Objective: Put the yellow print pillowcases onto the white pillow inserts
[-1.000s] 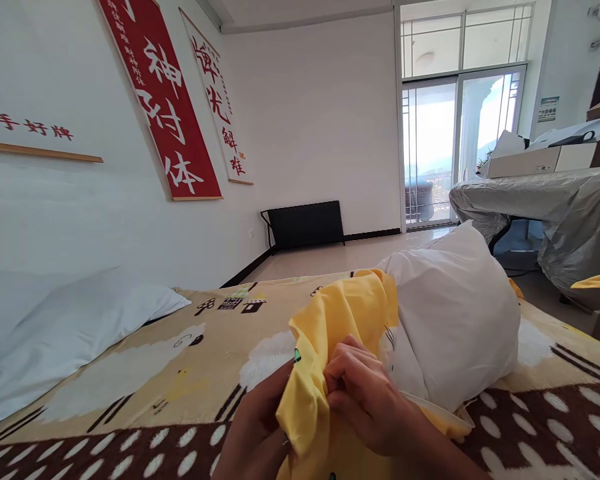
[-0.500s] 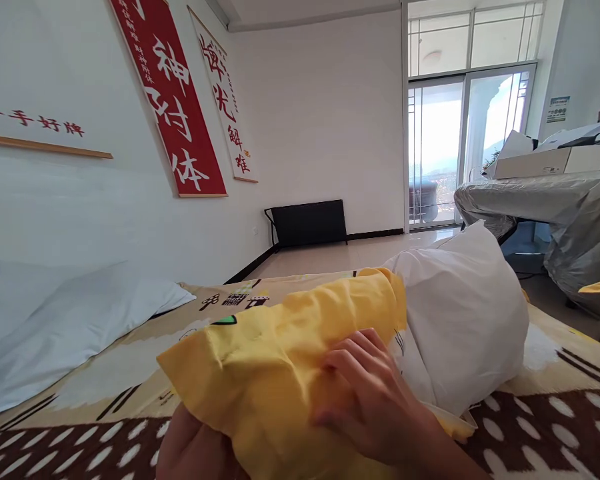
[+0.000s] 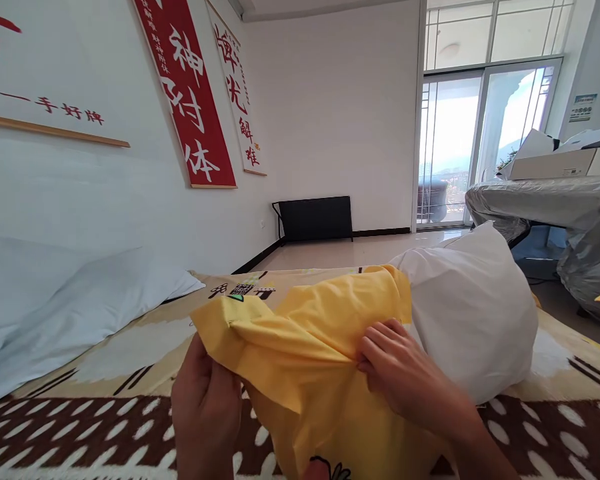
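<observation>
A yellow pillowcase (image 3: pixel 300 333) with green and red printed bits spreads between my two hands. At its left edge, my left hand (image 3: pixel 207 393) is closed on the cloth near a corner; part of the fingers is hidden behind the fabric. My right hand (image 3: pixel 393 353) pinches a fold in the middle, and creases run from it toward the left corner. Against the right side of the pillowcase rests a plump white pillow (image 3: pixel 473 320), whose left end meets the yellow cloth. Whether the pillow is partly inside cannot be made out.
A patterned blanket (image 3: pixel 130 367) in beige and brown with white spots lies underneath. White bedding (image 3: pixel 95 300) is at the left by the wall. A black folded panel (image 3: pixel 316 219) leans in the corner. Boxes (image 3: pixel 553 165) stand on a plastic-covered table (image 3: pixel 540 200) at right.
My right hand has gone from lying spread on the pillowcase to gripping a fold of it. My left hand has risen into fuller view, lifting the left edge. The view has shifted slightly.
</observation>
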Demonstrator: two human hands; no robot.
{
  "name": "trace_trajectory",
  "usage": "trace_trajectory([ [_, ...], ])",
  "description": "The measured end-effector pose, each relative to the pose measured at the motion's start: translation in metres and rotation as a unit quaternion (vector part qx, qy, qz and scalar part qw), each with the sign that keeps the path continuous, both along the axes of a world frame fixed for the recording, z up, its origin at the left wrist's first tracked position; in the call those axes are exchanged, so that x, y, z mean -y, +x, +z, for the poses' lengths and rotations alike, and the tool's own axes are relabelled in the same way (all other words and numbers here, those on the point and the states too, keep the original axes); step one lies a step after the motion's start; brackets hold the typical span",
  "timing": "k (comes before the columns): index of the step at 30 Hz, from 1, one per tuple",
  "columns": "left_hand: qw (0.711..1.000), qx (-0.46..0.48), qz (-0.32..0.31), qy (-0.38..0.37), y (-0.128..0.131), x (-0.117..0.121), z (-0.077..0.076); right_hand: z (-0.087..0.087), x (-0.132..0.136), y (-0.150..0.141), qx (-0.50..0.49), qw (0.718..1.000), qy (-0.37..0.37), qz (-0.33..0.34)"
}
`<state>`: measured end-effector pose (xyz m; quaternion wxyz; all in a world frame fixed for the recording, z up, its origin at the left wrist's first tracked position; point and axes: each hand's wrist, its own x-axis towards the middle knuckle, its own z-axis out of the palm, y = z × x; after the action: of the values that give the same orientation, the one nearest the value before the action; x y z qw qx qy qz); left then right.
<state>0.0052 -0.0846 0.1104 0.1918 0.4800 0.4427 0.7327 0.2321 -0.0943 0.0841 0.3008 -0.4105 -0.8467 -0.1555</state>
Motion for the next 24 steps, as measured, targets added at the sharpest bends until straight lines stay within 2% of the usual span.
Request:
trace_trajectory([
  [3,0.996,0.058,-0.049,-0.035,0.004,-0.002,0.002,0.004,0.006,0.005,-0.016,1.0,0.013,-0.017],
  [5,0.997,0.053,-0.043,-0.041,0.005,-0.001,0.002,0.006,0.013,-0.003,-0.066,0.997,0.045,-0.011],
  [7,0.999,0.043,-0.024,-0.022,0.006,0.003,0.002,0.007,0.023,-0.019,-0.145,0.987,0.061,0.043],
  [9,1.0,0.026,-0.012,-0.002,0.01,0.01,0.002,0.005,0.033,-0.039,-0.23,0.963,0.072,0.121],
  [11,1.0,0.002,-0.018,0.007,0.017,0.019,0.001,0.0,0.039,-0.059,-0.297,0.936,0.104,0.16],
  [13,0.999,-0.01,-0.027,0.017,0.024,0.028,-0.003,-0.006,0.04,-0.073,-0.33,0.924,0.13,0.141],
  [16,0.999,0.001,-0.044,0.011,0.03,0.035,-0.013,-0.01,0.036,-0.081,-0.334,0.929,0.114,0.111],
  [20,0.999,-0.031,-0.02,0.001,0.029,0.037,-0.025,-0.008,0.032,-0.084,-0.352,0.917,0.153,0.105],
  [24,0.998,-0.057,0.006,0.025,0.03,0.038,-0.021,-0.012,0.031,-0.09,-0.341,0.911,0.215,0.089],
])
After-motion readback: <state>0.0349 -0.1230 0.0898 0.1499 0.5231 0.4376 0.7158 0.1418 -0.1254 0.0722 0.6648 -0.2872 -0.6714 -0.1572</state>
